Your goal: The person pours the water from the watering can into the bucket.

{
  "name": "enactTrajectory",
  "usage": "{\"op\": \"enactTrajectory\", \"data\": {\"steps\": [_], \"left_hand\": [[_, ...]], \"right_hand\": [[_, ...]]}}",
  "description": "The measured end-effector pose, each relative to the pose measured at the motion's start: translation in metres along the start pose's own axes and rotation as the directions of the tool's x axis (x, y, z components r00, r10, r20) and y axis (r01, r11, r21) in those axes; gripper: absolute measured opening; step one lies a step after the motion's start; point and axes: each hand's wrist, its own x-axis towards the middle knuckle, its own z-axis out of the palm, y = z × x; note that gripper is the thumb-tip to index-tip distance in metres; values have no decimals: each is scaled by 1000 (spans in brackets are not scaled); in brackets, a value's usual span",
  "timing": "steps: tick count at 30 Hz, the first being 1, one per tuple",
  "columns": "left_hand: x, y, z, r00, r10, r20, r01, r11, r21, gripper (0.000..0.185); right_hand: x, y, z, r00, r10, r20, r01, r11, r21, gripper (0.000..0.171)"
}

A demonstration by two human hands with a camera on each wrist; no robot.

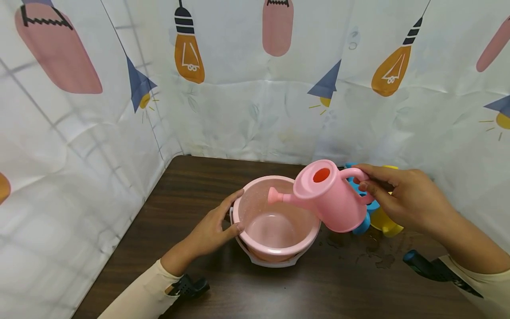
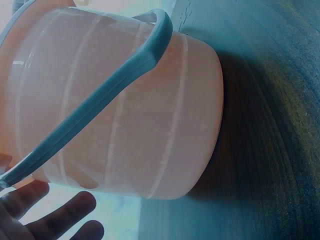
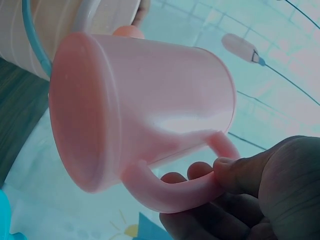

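My right hand (image 1: 406, 199) grips the looped handle of a pink watering can (image 1: 338, 204), its thumb and fingers wrapped around it. The can is held up and tilted, its spout pointing left over a pale pink bucket (image 1: 275, 252). In the right wrist view, the can's (image 3: 165, 90) flat base and handle show. My left hand (image 1: 211, 226) holds the bucket's left rim, thumb and index finger laid over the edge. The left wrist view shows the bucket (image 2: 135, 135) wall from the side, its hanging handle (image 2: 100, 100) and several fingers (image 2: 65, 215) beside it.
Behind the watering can, a blue toy (image 1: 361, 226) and a yellow one (image 1: 384, 221) are partly hidden. Water drops wet the dark wooden table (image 1: 199, 177) below them. A patterned sheet (image 1: 247, 110) hangs along the back and left.
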Motion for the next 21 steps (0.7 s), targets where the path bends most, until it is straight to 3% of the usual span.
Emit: {"op": "enactTrajectory", "data": {"steps": [21], "left_hand": [[0,-1,0,1000,6,-2,-6,1000,-18,77]], "right_hand": [[0,-1,0,1000,-2,23,1,999,45,38]]}}
